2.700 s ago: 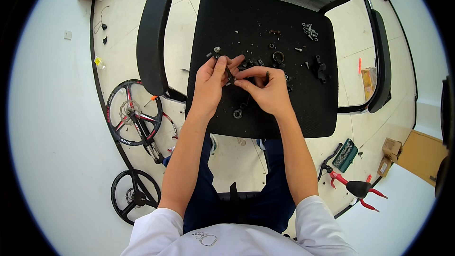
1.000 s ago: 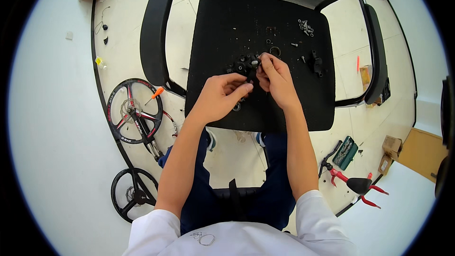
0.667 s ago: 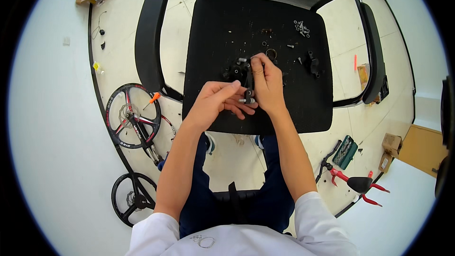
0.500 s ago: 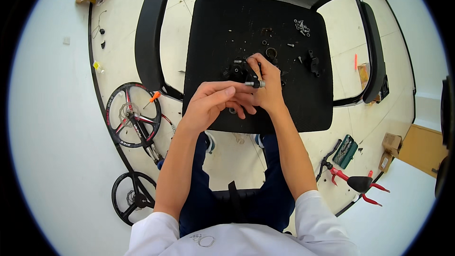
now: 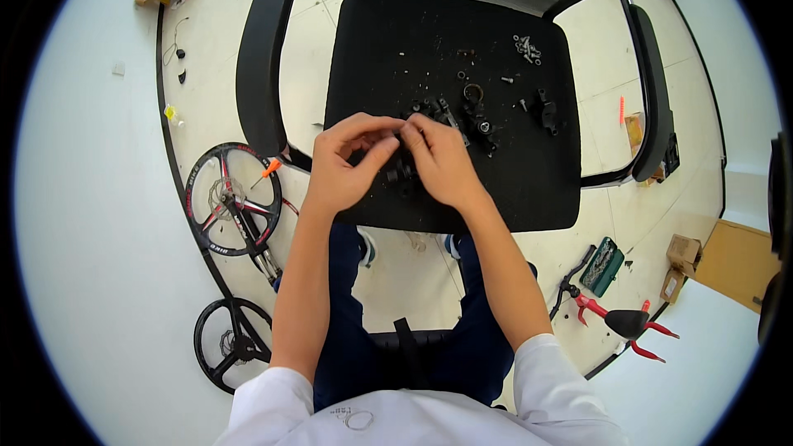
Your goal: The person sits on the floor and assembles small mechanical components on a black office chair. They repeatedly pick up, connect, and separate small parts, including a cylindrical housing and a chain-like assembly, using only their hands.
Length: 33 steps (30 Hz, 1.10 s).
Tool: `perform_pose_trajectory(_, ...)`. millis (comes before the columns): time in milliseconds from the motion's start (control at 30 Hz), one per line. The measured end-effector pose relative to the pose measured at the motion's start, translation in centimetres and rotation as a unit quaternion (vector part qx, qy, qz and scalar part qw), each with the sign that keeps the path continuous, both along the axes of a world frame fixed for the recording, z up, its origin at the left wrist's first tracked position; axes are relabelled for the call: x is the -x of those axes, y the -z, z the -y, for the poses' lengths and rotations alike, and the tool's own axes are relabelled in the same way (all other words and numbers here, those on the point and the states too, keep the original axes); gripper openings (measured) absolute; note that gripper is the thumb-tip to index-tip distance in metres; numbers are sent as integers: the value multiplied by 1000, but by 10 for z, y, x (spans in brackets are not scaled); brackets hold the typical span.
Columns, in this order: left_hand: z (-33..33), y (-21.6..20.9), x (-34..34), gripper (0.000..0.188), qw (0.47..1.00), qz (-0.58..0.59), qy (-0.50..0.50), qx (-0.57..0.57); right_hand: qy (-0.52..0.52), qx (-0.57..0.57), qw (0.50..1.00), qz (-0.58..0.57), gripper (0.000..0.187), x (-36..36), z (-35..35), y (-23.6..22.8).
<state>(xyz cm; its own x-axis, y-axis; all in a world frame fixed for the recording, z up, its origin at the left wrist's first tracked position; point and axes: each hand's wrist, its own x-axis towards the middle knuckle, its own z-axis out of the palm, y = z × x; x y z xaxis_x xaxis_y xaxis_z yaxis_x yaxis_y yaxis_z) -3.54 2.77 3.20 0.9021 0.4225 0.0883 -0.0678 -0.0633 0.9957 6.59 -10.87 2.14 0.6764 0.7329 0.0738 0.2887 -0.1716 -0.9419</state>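
My left hand (image 5: 347, 161) and my right hand (image 5: 443, 163) meet fingertip to fingertip over the near part of the black chair seat (image 5: 512, 194). Both are closed in a pinch, and whatever lies between the fingers is hidden or too small to name. Just beyond the fingertips lies a dark part with a silvery edge (image 5: 448, 113). To its right is a black clamp-like part with a round ring (image 5: 473, 93). More dark pieces (image 5: 403, 173) lie under my hands, partly covered by them.
Silver bolts (image 5: 527, 49) lie heaped at the seat's far right, above a black bracket-like part (image 5: 545, 111). Chair armrests (image 5: 263, 58) flank the seat. On the floor are a spoked wheel (image 5: 234, 198), an orange-handled screwdriver (image 5: 271, 168), a green toolbox (image 5: 602, 266) and a red bicycle frame part (image 5: 591, 307).
My right hand has let go of the black part with silver ends and moved left and nearer. My left hand has drawn back slightly left, its fingers now curled to the right fingertips.
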Motion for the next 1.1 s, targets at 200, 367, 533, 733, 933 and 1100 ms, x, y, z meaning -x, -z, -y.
perform_pose_trajectory(200,3,0,-5,30,995,36,-25,-87,27,4,998,-58,29,-11,3,1)
perform_pose_trajectory(367,18,4,1,37,995,-96,-19,-29,29,-37,984,-170,31,-2,10,11)
perform_pose_trajectory(533,22,7,-4,42,974,-169,-9,149,58,16,998,-25,25,-7,10,11)
perform_pose_trajectory(733,32,-11,-2,38,956,-57,12,287,84,44,988,-124,17,0,13,-9)
perform_pose_trajectory(933,18,-9,-6,47,970,45,31,235,55,4,998,-13,22,-5,4,6)
perform_pose_trajectory(1100,8,-9,-10,34,988,-73,10,136,37,-11,998,-45,24,6,11,-1)
